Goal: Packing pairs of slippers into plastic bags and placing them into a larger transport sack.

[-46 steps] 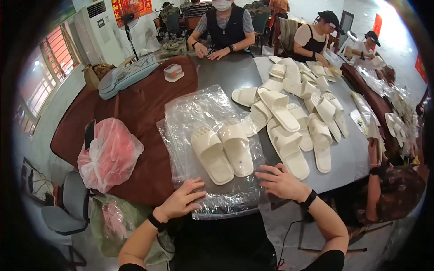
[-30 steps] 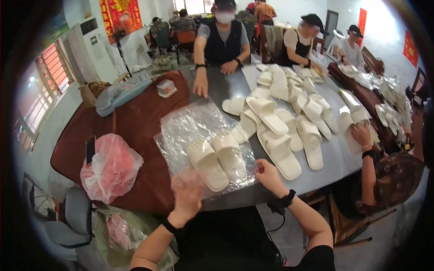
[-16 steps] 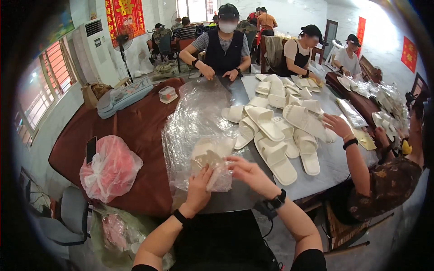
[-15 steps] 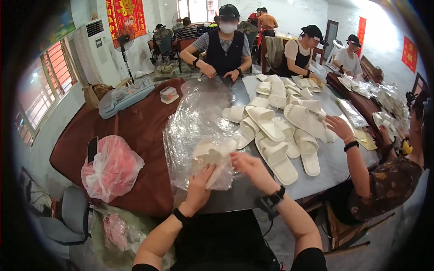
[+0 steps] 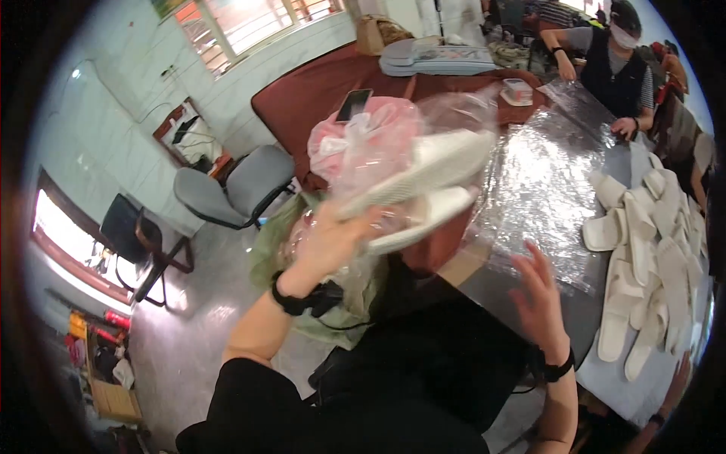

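Observation:
My left hand (image 5: 329,242) grips a pair of white slippers (image 5: 423,170) at one end, holding them up over the table's near left part. Clear plastic film (image 5: 461,113) hangs around their far end; motion blurs its outline. Over the table's near edge, my right hand (image 5: 541,295) is raised with fingers apart and nothing in it. Flat clear plastic bags (image 5: 541,181) lie spread beyond that hand. To its right is a pile of white slippers (image 5: 639,250).
Behind the held slippers sits a pink bundle in a clear bag (image 5: 378,140), with a phone (image 5: 354,104) on top. A green sack (image 5: 344,303) and a grey chair (image 5: 257,181) stand on the floor at left. A co-worker (image 5: 616,83) stands across the table.
My view has swung left. The slippers have moved left and up in my left hand, away from the plastic bags. My right hand has come off them and opened.

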`<state>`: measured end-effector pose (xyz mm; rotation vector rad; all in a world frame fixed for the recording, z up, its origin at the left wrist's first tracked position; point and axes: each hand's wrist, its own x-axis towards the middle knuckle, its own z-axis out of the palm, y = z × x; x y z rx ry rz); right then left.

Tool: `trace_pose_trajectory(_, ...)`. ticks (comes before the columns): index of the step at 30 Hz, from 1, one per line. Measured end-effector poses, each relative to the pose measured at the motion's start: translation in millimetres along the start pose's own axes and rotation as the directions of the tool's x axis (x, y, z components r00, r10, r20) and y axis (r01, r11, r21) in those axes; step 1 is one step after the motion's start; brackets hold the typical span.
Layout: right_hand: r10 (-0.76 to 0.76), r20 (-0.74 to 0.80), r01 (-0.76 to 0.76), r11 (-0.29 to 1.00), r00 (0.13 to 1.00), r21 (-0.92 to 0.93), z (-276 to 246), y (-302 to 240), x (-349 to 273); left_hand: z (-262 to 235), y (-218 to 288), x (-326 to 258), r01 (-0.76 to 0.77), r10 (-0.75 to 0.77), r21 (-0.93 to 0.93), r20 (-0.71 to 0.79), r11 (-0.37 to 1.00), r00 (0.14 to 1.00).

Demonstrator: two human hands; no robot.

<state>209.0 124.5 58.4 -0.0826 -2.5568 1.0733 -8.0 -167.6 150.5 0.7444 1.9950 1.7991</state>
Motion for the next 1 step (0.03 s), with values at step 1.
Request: trace_pose_trajectory(1,-0.016,0.018,0.016,1.0,1.0,0.019,7.8,-0.4,4.7,-15.1,-0.4,-18.0,-0.149,0.139,-0.084,-0.108,0.985,0.984)
